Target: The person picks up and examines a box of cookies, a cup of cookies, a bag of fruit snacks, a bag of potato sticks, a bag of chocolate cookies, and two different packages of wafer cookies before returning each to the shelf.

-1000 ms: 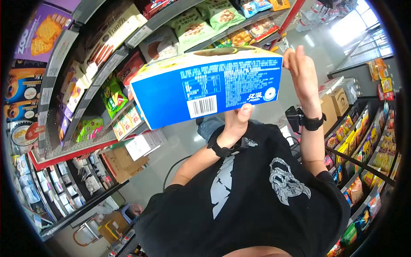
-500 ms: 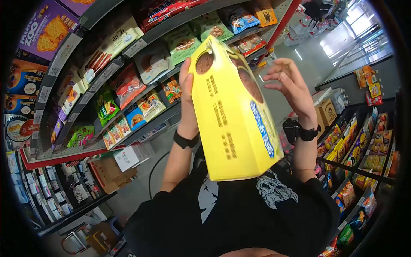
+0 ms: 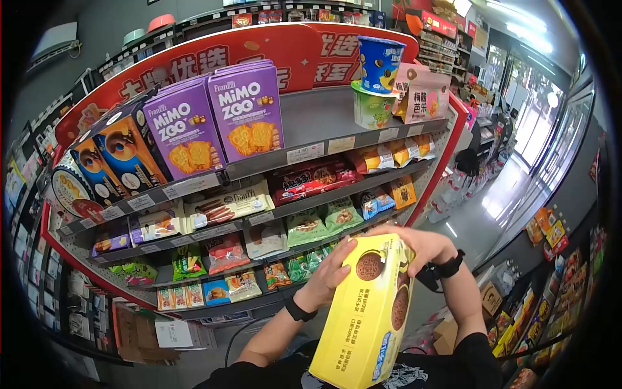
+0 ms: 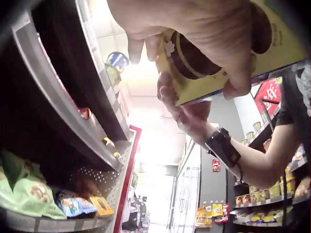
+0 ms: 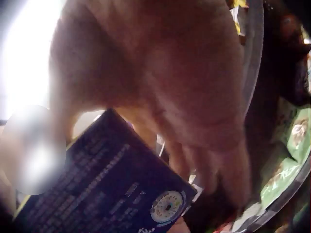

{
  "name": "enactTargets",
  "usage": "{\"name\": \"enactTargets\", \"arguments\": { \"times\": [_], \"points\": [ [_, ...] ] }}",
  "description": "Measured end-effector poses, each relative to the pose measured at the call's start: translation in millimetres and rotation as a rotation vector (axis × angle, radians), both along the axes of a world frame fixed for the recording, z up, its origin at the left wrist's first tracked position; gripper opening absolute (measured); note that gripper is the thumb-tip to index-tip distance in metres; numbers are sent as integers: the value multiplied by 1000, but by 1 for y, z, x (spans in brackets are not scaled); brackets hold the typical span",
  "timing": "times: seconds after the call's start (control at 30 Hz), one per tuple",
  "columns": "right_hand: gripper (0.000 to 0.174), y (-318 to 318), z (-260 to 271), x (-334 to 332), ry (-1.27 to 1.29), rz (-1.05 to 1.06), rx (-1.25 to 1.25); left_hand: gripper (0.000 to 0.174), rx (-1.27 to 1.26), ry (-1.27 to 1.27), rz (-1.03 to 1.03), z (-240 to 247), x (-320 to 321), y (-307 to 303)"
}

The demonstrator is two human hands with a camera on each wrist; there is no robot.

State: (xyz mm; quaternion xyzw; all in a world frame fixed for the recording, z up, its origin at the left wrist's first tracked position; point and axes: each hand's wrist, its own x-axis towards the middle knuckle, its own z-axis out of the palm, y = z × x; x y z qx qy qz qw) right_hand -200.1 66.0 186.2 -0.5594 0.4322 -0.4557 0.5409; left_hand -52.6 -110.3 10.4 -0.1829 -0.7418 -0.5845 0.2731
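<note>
Yellow box [image 3: 343,324] is in both your hands, tilted, its upper end between them and its lower end slanting down toward your black shirt [image 3: 476,366]. Your left hand [image 3: 329,272] grips the upper left edge, thumb laid on the yellow side face, near the round brown biscuit picture [image 3: 370,266]. Your right hand [image 3: 424,249] is clasped over the upper right corner, fingers across the end and thumb on the far side; from the right wrist, a dark blue printed panel [image 5: 97,179] of the box shows under that palm. Beyond your hands stands a tiered shelf unit [image 3: 317,129]. On its top tier, ahead and to the left of your left hand, purple boxes [image 3: 246,113] stand upright; ahead of your right hand, a blue cup [image 3: 381,65] sits on a green cup [image 3: 372,110], with pink bags [image 3: 427,94] just beside them. Green snack bags [image 3: 306,227] lie on a lower tier, near your hands. Well to the right of your right hand, small snack packs [image 3: 555,233] hang in a cluster.
</note>
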Motion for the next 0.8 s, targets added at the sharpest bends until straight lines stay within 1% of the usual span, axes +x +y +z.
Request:
{"name": "enactTargets", "arguments": {
  "times": [0.03, 0.07, 0.1, 0.13, 0.17, 0.2, 0.23, 0.27, 0.3, 0.33, 0.37, 0.43, 0.53, 0.57, 0.63, 0.7, 0.77, 0.8],
  "points": [
    [96, -3, 17, -4, 142, -15, -11, 98, 0, 4, 1, 30, 4, 2],
    [96, -6, 40, -8, 334, -8, -71, 99, -95, 181, 202, 68, 10, 6],
    [93, -5, 80, 8, 319, -98, -94, 99, -189, 360, 406, 103, 15, 8],
    [92, -4, 120, -4, 758, -71, -327, 100, -283, 539, 614, 121, 16, 10],
    [92, 1, 157, -7, 913, -92, -454, 100, -155, 402, 704, 123, 14, 14],
    [92, 2, 194, -4, 983, -101, -547, 95, -221, 364, 683, 120, 15, 7],
    [90, -4, 232, 2, 1049, -108, -545, 92, -291, 325, 658, 116, 17, -1],
    [89, -8, 251, 9, 984, -225, -568, 82, -283, 300, 659, 111, 22, 3],
    [85, -15, 269, 16, 999, -296, -570, 77, -203, 231, 591, 105, 23, 8],
    [80, -20, 299, 26, 1185, -303, -366, 72, -192, 219, 544, 98, 22, 12],
    [49, -55, 312, 11, 872, 75, -490, 68, -176, 204, 495, 92, 23, 17],
    [72, -62, 328, 37, 1099, -329, -287, 65, -262, 167, 432, 87, 27, 27],
    [72, -92, 334, 10, 1364, -348, -391, 57, -266, 139, 379, 80, 32, 40],
    [72, -102, 335, 4, 1361, -345, -396, 53, -282, 109, 348, 79, 34, 41],
    [70, -117, 332, -5, 1463, -315, -397, 50, -257, 89, 344, 78, 39, 46],
    [68, -128, 330, -14, 1415, -291, -391, 48, -287, 77, 326, 74, 40, 47],
    [66, -136, 330, -13, 1446, -354, -315, 45, -262, 60, 318, 71, 43, 52],
    [65, -140, 329, -17, 1541, -374, -396, 45, -291, 77, 324, 69, 42, 53]
  ]
}}
